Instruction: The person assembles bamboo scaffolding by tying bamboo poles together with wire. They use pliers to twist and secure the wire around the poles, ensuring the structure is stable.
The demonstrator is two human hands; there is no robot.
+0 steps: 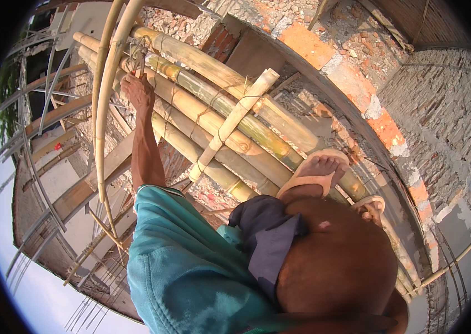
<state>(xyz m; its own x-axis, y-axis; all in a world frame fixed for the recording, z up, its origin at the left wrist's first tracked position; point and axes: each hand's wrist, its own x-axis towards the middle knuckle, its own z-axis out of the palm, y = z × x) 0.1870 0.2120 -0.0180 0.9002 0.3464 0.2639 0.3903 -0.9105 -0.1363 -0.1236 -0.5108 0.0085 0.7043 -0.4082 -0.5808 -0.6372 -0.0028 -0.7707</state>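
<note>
At the upper left of the head view, your left hand (138,92) had its fingers curled tightly around a small metal tool (142,65), most likely pincers, though glare and distance blurred its shape. It met tangled wire (140,48) near the upper ends of the bamboo poles (188,104), which lay side by side, running diagonally down toward the right. A shorter bamboo crosspiece (252,100) lay over them, bound on with wire. Just left of your hand rose slender curved poles (100,122). Your right hand was out of view, so its grip could not be told. Your sandals (308,182) rested on the bamboo, beyond your bent knee (330,250); broken brickwork (441,106) stood at the right.
</note>
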